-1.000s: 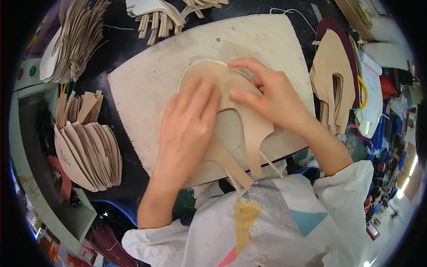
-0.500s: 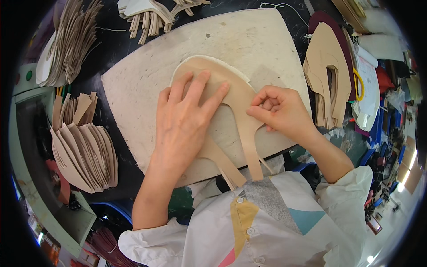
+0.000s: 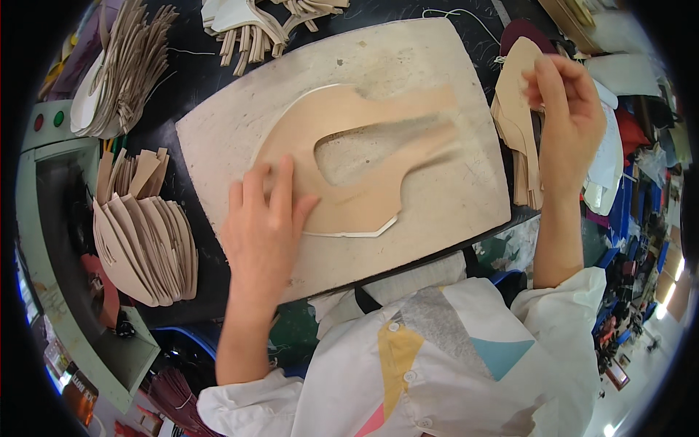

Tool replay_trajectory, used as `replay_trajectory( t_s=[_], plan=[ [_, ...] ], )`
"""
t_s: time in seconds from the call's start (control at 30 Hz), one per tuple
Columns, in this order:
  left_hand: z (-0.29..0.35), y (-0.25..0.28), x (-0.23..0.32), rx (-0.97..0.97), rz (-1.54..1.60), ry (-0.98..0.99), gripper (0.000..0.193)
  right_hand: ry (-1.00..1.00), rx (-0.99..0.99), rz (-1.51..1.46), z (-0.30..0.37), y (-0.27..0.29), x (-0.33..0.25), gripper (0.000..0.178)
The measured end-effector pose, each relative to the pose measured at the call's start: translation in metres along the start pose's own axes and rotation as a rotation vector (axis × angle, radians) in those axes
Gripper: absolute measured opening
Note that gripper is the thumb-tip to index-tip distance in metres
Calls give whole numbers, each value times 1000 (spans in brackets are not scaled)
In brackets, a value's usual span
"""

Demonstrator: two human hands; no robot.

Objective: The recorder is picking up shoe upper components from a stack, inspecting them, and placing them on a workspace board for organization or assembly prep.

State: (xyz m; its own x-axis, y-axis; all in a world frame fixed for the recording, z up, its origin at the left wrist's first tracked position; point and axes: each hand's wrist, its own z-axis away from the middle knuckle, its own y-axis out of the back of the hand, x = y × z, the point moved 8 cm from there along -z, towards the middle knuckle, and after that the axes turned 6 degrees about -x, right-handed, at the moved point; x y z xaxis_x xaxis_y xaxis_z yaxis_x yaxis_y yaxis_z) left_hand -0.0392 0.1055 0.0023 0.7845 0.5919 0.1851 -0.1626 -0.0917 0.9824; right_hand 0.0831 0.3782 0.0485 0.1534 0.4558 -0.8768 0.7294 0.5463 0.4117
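A tan, leather-like U-shaped cut piece (image 3: 298,131) lies on the pale board (image 3: 451,204), its two straps pointing right and blurred at their ends. A white edge shows under it along its upper left and lower right rims. My left hand (image 3: 262,211) lies on its lower left part with the fingers stretched out. My right hand (image 3: 571,116) is raised at the right, over a stack of similar tan pieces (image 3: 513,120). Its fingers are loosely bent, and I see nothing in them. Whether the fingertips touch the stack I cannot tell.
Bundles of tan cut pieces (image 3: 145,247) stand at the left, with another fanned bundle (image 3: 120,80) behind them. More strips (image 3: 255,36) lie beyond the board's far edge. A grey-green machine frame (image 3: 44,142) with red and green buttons borders the left side.
The tan piece has turned so its straps point right instead of toward me. My right hand has left it and moved up and right to the stack. My left hand has shifted down and left.
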Motion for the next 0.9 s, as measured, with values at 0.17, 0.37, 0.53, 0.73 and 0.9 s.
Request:
replay_trajectory(
  t_s=[0.17, 0.37, 0.53, 0.73, 0.9],
  plan=[
    [24, -8, 12, 74, 84, 39, 49, 61, -505, 388, 55, -55, -2, 26],
    [41, -34, 28, 4, 293, -30, 70, 314, -539, 317, 70, -111, -18, 27],
    [40, -37, 26, 57, 340, -7, 77, 54, -723, 23, 56, -140, -41, 24],
    [39, -35, 21, 3, 437, 12, 72, -60, -616, -67, 48, -127, -55, 19],
    [40, -40, 25, -94, 327, -37, 57, -186, -435, -76, 79, -99, 7, 17]
  ],
)
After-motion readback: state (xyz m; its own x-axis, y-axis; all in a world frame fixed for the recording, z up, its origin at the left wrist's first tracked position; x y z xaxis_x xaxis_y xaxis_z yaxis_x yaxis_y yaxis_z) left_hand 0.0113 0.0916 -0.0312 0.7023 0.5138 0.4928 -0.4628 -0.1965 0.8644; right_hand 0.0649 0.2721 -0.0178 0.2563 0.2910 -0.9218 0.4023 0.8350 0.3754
